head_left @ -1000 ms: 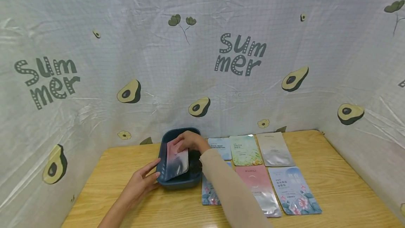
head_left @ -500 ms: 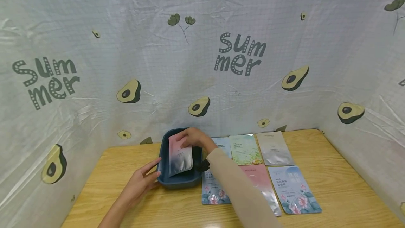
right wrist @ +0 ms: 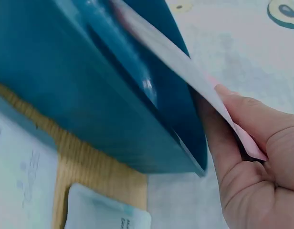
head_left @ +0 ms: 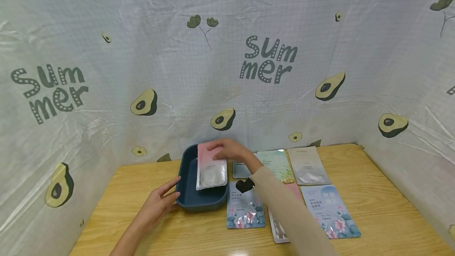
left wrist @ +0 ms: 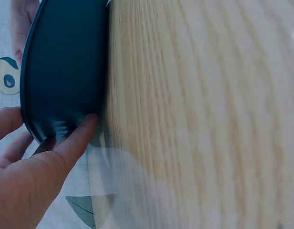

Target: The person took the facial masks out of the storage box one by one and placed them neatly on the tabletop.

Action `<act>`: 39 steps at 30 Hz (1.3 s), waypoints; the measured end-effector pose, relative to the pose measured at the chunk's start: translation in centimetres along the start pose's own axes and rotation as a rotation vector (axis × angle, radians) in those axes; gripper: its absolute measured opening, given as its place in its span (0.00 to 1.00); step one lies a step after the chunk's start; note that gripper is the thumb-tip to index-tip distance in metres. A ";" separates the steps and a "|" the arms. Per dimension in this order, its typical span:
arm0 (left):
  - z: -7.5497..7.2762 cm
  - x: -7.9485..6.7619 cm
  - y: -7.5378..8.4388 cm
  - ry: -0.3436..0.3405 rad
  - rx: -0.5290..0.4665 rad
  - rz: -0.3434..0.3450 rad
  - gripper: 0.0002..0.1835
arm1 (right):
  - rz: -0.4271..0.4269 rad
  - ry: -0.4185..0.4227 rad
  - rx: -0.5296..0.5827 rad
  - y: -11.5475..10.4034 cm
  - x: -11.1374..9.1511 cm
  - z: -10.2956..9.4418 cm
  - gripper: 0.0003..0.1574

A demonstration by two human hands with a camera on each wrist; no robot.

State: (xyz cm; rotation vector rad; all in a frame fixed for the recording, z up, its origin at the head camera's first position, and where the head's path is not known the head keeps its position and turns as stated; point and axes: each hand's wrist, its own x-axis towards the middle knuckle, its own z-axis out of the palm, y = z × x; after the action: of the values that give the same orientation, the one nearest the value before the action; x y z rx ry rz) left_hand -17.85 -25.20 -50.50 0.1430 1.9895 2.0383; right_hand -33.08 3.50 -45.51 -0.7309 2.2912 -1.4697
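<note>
My right hand (head_left: pixel 229 149) pinches the top right edge of a pink and silver foil sachet (head_left: pixel 212 174), thumb on one face and fingers behind, as the right wrist view shows. The sachet is raised over the right part of a dark blue plastic basin (head_left: pixel 200 208) and overlaps its right rim in the head view. In the left wrist view, my left hand (left wrist: pixel 37 181) rests spread against the end wall of the basin (left wrist: pixel 66 62). Its fingertips are at the rim and low on the wall. The left part of the basin floor shows bare.
Several flat sachets lie right of the basin: a lotus-print one (head_left: pixel 245 210), a green one (head_left: pixel 275 163), a silver one (head_left: pixel 309 166) and a blue one (head_left: pixel 330 210). My right sleeve (head_left: pixel 291 216) covers part of another pink sachet (head_left: pixel 279 226). A printed curtain (head_left: pixel 177 90) hangs behind the table.
My right hand has moved right and upward with the pink and silver sachet, lifting it from low on the basin's left side to over its right side. My left hand has stayed put.
</note>
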 end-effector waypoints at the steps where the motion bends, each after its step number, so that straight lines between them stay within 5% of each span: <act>1: 0.1 0.0 0.0 0.001 -0.001 0.003 0.35 | -0.005 0.005 0.006 0.1 -0.2 -0.3 0.25; 11: 0.4 0.2 0.1 -0.001 0.012 0.006 0.35 | -0.008 0.061 0.106 0.3 -3.1 -4.2 0.28; 26: 0.0 -0.1 0.0 -0.001 0.026 -0.006 0.36 | -0.058 0.083 0.043 1.0 -7.9 -8.0 0.28; 39: 0.1 -0.3 0.4 -0.001 0.022 -0.014 0.35 | -0.021 0.074 -0.071 2.0 -15.1 -11.2 0.26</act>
State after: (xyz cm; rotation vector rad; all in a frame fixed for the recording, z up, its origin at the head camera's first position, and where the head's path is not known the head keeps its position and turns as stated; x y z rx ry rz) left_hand -17.61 -25.22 -50.07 0.1343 2.0070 2.0075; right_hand -27.08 21.19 -42.77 -0.7341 2.4091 -1.4533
